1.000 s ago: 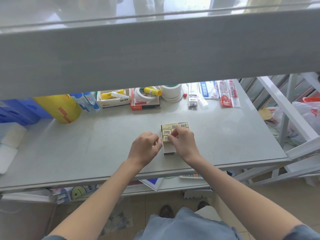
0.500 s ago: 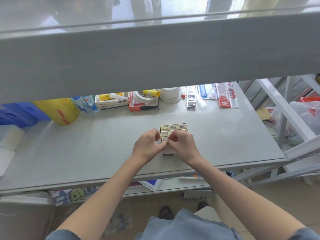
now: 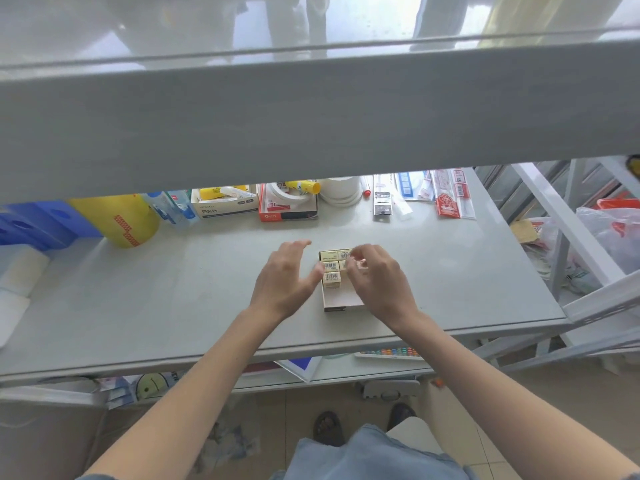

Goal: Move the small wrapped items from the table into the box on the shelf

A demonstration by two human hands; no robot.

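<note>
A small open cardboard box [image 3: 341, 299] lies flat on the grey shelf [image 3: 138, 306], its near part bare. Several small cream wrapped items with barcodes [image 3: 331, 276] sit in rows in its far part. My left hand [image 3: 289, 277] hovers just left of the box with fingers spread and nothing in it, the thumb near the items. My right hand [image 3: 375, 275] is over the box's right side, fingertips curled and pinching down among the items; what it grips is partly hidden by the fingers.
Along the back of the shelf stand a yellow tape roll [image 3: 123, 220], blue packs [image 3: 169, 207], a white carton [image 3: 225, 207], a red-trimmed box with tape rolls [image 3: 287, 206], white tape rolls [image 3: 341, 192] and packaged pens [image 3: 446, 199]. An upper shelf board [image 3: 311, 116] overhangs. Metal frame at right [image 3: 571, 237].
My left hand has opened and drawn away to the left of the box. My right hand stays over the items in the box.
</note>
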